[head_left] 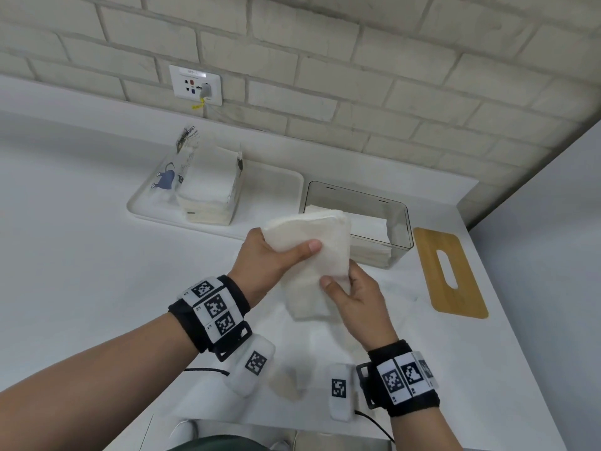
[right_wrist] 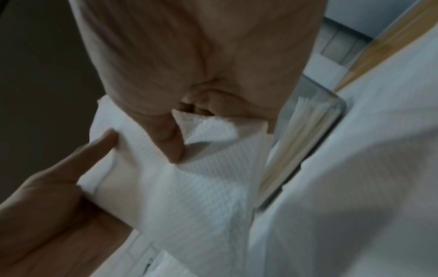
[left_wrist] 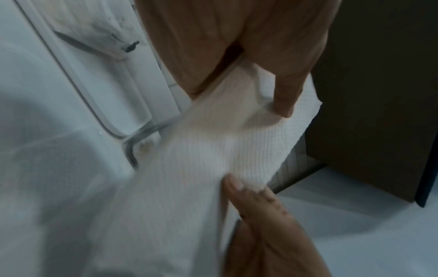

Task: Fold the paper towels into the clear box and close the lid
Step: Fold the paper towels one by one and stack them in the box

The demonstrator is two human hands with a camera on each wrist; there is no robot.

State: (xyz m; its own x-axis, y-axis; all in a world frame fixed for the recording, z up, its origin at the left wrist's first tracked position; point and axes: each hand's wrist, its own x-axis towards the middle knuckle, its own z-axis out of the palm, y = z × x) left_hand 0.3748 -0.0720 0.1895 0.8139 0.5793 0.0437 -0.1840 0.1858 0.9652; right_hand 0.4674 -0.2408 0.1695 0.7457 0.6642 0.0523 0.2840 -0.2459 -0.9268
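I hold a folded wad of white paper towels [head_left: 312, 265] above the counter, just in front of the clear box [head_left: 400, 229]. My left hand [head_left: 289, 245] grips its upper end, thumb across the front. My right hand [head_left: 340, 276] pinches its lower right edge. The box stands without its lid and has folded towels stacked inside. In the left wrist view the textured towel [left_wrist: 213, 150] runs from my left thumb [left_wrist: 286, 101] to the right hand's fingers [left_wrist: 255, 202]. In the right wrist view the towel [right_wrist: 189, 178] hangs beside the box [right_wrist: 331, 120].
The wooden lid [head_left: 452, 271] with a slot lies flat to the right of the box, near the counter's right edge. A white tray [head_left: 276, 190] at the back holds an opened pack of paper towels [head_left: 208, 183]. A flat white sheet [head_left: 383, 307] seems to lie under my hands.
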